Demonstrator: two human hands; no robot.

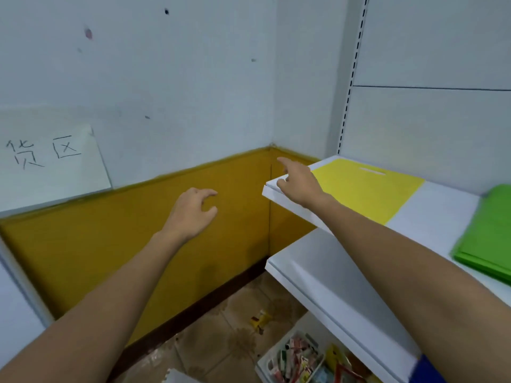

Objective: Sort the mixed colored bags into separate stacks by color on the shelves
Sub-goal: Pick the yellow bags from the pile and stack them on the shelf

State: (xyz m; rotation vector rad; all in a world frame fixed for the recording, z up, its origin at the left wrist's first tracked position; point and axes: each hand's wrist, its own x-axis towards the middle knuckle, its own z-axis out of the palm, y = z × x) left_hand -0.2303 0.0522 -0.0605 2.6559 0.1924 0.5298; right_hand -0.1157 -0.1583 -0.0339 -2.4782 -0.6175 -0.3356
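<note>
Both your hands are empty right now; your left hand [193, 214] hangs in the air in front of the yellow wall panel [110, 258], fingers loosely curled round nothing; your right hand [300, 186] is over the near-left corner of the upper shelf [439, 208], forefinger stretched out, the rest loosely bent, gripping nothing, just beside the left edge of the yellow bag [367, 189]; whether it touches the shelf I can't tell; that bag lies flat, handle slot toward the back; well apart to its right on the same shelf sits the green stack [486, 233], bare white shelf between them; looks to me like you're between bags, with the next one to fetch; so match it to its colour, lay it flat, square its edges on the pile below, and smooth it with a flat palm so the thin stuff doesn't slide; hold that gap between colours; a third colour wants its own place, perhaps the lower shelf [318, 272]; no mixed pile shows here, so you'll need to turn and find it.
</note>
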